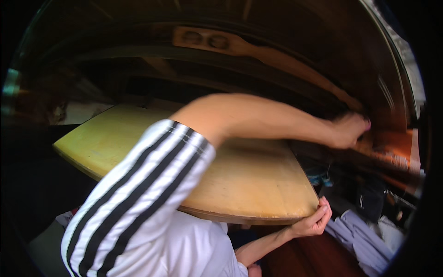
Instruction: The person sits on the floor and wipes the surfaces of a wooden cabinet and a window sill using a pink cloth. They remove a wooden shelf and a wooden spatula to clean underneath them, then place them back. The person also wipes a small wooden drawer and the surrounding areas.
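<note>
A pale wooden tabletop (pixel 249 187) with curved edges and worn patches lies before me, partly hidden by my left arm. That arm, in a white sleeve with black stripes, reaches across it to the right. My left hand (pixel 347 130) is blurred, fingers curled, beyond the far right edge. By it ends the narrow part of a long wooden paddle-shaped piece (pixel 238 46) with two dark round hollows in its wide end. Whether the hand grips it is unclear. My right hand (pixel 314 219) is at the near right corner, fingers bent in against the edge; a grip cannot be made out.
Grey-violet cloth (pixel 356 235) lies at the lower right, beside dark items. An orange-brown surface (pixel 392 152) is blurred past my left hand. Dark woodwork (pixel 145 20) fills the top. Dark reddish flooring (pixel 311 256) shows below my right arm.
</note>
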The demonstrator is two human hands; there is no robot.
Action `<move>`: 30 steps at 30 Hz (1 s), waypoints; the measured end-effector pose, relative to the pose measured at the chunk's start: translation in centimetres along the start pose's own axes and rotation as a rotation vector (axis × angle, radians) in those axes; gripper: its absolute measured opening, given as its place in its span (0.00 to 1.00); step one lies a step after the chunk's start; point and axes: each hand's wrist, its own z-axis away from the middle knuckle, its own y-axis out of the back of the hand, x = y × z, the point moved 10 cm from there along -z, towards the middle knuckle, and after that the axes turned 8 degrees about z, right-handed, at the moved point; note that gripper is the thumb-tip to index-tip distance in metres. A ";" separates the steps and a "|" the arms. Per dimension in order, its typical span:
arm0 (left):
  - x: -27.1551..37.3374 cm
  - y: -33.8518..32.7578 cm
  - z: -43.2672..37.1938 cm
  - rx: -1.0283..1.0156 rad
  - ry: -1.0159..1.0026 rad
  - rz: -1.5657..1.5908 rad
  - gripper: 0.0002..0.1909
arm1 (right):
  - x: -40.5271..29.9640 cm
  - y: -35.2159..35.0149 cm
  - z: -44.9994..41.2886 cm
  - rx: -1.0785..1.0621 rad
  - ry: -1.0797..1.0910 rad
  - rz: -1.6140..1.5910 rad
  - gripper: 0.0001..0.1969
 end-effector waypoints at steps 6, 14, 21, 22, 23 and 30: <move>1.0 -0.6 1.5 0.036 -0.155 0.037 0.21 | 0.9 0.4 0.0 -0.015 -0.018 0.073 0.15; 3.5 13.6 11.2 0.048 -0.199 -0.112 0.14 | 0.2 -0.2 -0.5 -0.115 0.021 0.066 0.10; 6.5 16.9 13.3 0.093 -0.235 -0.294 0.26 | -13.9 -7.0 -6.7 -0.499 0.475 0.108 0.11; 6.3 15.8 12.9 0.063 -0.225 -0.342 0.28 | -15.6 -8.6 -7.3 -0.510 0.565 0.100 0.11; 6.6 15.5 12.5 0.069 -0.228 -0.356 0.25 | -17.1 -10.2 -7.8 -0.511 0.631 0.090 0.12; 9.2 23.7 19.8 -0.030 -0.463 -1.030 0.14 | -17.9 -16.1 -7.2 -0.354 0.982 0.207 0.20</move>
